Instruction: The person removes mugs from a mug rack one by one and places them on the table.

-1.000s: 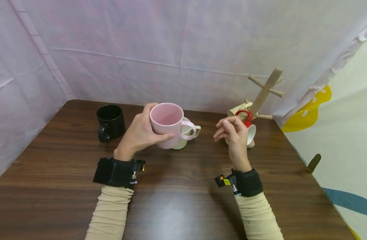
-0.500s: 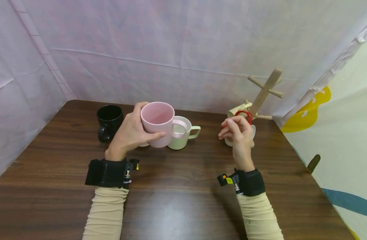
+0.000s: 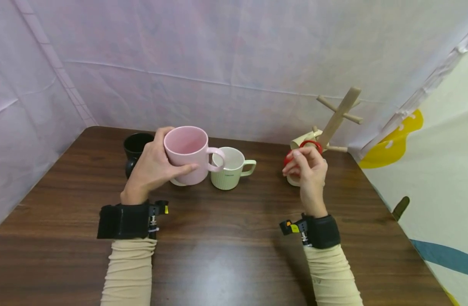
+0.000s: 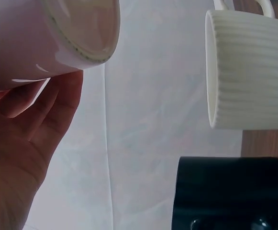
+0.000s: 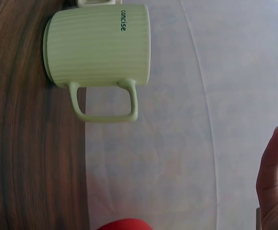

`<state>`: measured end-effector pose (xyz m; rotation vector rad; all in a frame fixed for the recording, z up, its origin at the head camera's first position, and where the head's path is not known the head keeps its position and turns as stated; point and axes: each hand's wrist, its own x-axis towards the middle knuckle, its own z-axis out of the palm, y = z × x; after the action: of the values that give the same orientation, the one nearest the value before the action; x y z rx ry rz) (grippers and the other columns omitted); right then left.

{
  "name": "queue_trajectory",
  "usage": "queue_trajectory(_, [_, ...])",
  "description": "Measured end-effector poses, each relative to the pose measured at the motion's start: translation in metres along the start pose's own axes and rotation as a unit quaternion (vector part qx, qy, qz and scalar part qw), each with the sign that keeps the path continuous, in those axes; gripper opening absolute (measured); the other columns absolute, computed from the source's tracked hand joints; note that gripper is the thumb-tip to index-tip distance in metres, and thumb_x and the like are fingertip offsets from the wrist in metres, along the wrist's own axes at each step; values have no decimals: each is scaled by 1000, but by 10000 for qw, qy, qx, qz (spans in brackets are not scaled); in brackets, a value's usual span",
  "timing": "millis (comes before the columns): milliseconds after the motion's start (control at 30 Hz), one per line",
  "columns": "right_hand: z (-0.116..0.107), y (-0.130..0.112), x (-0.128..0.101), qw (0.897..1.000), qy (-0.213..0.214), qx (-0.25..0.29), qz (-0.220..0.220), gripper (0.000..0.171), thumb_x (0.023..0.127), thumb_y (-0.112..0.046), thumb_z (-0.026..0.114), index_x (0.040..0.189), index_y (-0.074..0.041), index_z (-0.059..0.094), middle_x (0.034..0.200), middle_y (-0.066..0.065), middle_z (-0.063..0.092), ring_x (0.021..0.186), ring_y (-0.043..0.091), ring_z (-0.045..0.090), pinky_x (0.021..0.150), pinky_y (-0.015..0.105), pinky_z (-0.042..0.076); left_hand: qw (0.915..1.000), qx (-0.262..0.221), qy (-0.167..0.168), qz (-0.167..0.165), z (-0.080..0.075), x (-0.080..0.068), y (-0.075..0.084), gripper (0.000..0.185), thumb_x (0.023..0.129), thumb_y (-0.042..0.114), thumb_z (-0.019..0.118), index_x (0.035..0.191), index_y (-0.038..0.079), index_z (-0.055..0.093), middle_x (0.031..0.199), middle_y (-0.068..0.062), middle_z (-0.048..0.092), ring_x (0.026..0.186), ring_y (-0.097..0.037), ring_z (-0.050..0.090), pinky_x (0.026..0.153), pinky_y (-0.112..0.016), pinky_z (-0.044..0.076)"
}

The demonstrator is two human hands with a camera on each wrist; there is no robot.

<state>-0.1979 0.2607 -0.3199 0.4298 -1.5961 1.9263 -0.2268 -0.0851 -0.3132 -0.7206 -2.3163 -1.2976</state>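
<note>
My left hand point(image 3: 149, 168) grips a pink mug point(image 3: 188, 157) around its body, upright above the table, its handle pointing right. From below, the left wrist view shows the mug's base point(image 4: 83, 24) and my fingers along its side. A pale green ribbed mug point(image 3: 226, 176) stands just right of it. Largely hidden behind the pink mug is a white ribbed mug point(image 4: 251, 69). At the right, my loosely bent right hand point(image 3: 311, 180) holds nothing, in front of a red mug point(image 3: 312, 144) at the wooden mug tree point(image 3: 339, 117); whether they touch I cannot tell.
A black mug point(image 3: 134, 146) stands at the back left, partly covered by my left hand. On the tree hangs a cream mug point(image 3: 304, 138); bare pegs stick out above. The brown wooden table point(image 3: 218, 238) ends at a pale cloth wall point(image 3: 218, 63).
My left hand has carried the pink mug left, uncovering the green mug and covering more of the black one. My right hand has drifted slightly right, hiding more of the red mug.
</note>
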Motion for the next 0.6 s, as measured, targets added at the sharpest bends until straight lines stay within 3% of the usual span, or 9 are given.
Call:
queue_trajectory(300, [-12, -1, 5, 9989, 468, -83, -58, 13, 97, 4, 60, 85, 1, 62, 77, 11, 68, 49, 17, 61, 52, 27, 55, 9998, 47, 182, -17, -9, -4, -1, 87, 68, 14, 93, 135, -10, 43, 120, -29, 63, 107, -41, 64, 89, -57, 51])
queue_trajectory(600, [-19, 2, 8, 9979, 567, -307, 31, 13, 98, 1, 61, 86, -2, 63, 78, 13, 68, 50, 16, 62, 52, 26, 55, 9997, 53, 173, -186, -15, -8, -2, 87, 70, 13, 92, 137, -9, 40, 123, -30, 62, 110, -42, 63, 91, -57, 49])
